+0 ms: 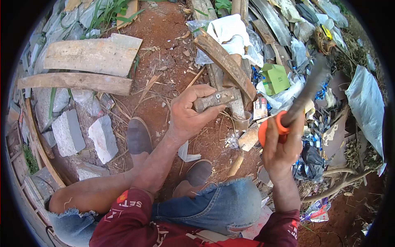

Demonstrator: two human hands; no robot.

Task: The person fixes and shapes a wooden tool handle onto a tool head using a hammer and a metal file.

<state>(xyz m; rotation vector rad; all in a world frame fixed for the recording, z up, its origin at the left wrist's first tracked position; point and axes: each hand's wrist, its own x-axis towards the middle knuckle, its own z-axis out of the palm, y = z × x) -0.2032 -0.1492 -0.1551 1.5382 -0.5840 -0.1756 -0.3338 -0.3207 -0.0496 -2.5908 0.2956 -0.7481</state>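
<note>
My left hand (187,111) is closed around the end of a short, dirty wooden piece (218,99) with a screw head on its face. A lighter strip (237,108) extends down from that piece, over a small plastic cup (242,121). On the right, my right hand (282,150) grips the orange handle (282,122) of a tool. Its long dark blade (305,94) points up and right, blurred at the far end. The blade is apart from the wooden piece.
A weathered plank (226,64) lies just beyond my hands. Boards (92,55) and broken blocks (68,132) lie to the left. Plastic litter, a green box (275,79) and branches (337,187) cover the right side. My feet rest on red soil.
</note>
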